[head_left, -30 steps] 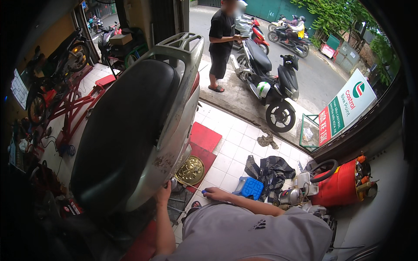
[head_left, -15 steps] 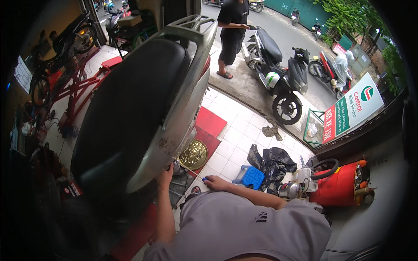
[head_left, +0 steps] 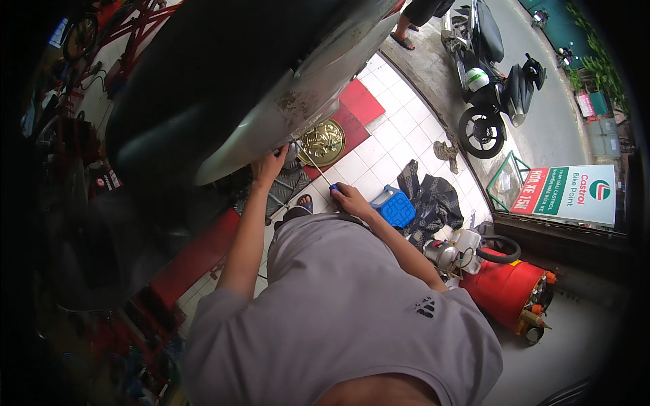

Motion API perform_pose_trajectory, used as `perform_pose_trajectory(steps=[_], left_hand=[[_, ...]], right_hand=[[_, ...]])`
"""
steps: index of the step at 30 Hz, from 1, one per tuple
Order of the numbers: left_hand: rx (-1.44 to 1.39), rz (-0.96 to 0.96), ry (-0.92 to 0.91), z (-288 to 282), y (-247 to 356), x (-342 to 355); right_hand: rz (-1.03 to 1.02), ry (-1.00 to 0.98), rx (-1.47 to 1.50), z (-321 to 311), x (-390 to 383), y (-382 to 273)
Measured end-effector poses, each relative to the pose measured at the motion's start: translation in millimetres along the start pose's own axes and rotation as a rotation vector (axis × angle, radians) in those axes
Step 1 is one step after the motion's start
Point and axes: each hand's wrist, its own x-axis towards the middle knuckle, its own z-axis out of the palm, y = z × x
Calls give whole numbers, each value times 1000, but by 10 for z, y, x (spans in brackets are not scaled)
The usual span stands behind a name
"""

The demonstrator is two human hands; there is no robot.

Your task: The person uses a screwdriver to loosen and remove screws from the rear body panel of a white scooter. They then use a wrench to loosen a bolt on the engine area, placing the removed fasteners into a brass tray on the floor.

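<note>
A large scooter with a black seat (head_left: 196, 74) and a dirty pale side panel (head_left: 271, 125) fills the upper left. My right hand (head_left: 351, 199) is closed round the blue handle of a long-shafted screwdriver (head_left: 313, 162). Its thin metal shaft slants up and left toward the scooter's underside, where the tip is hard to make out. Under the panel's lower edge, my left hand (head_left: 268, 169) has its fingers curled at a small greyish part near that tip. What these fingers grip is partly hidden.
On the red platform lies a round gold-coloured plate (head_left: 322, 143). To the right are a blue plastic jug (head_left: 394, 206), a dark patterned cloth (head_left: 433, 203) and a red tank (head_left: 497, 287). A signboard (head_left: 569, 195) and a parked scooter (head_left: 484, 74) stand beyond, near a person's legs.
The view has tilted downward and turned, so scooter and hands sit higher in the picture. Both hands keep their places at the scooter and on the screwdriver.
</note>
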Motion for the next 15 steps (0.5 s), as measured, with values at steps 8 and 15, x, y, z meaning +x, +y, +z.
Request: perform_pose_trajectory(steps=[8,15], left_hand=[[-19,-11,-42,-11,43,11],[1,-31,-51,-32,24,10]], right_hand=[[21,53,-15,70,17,113],[29,96,-60,185,2,68]])
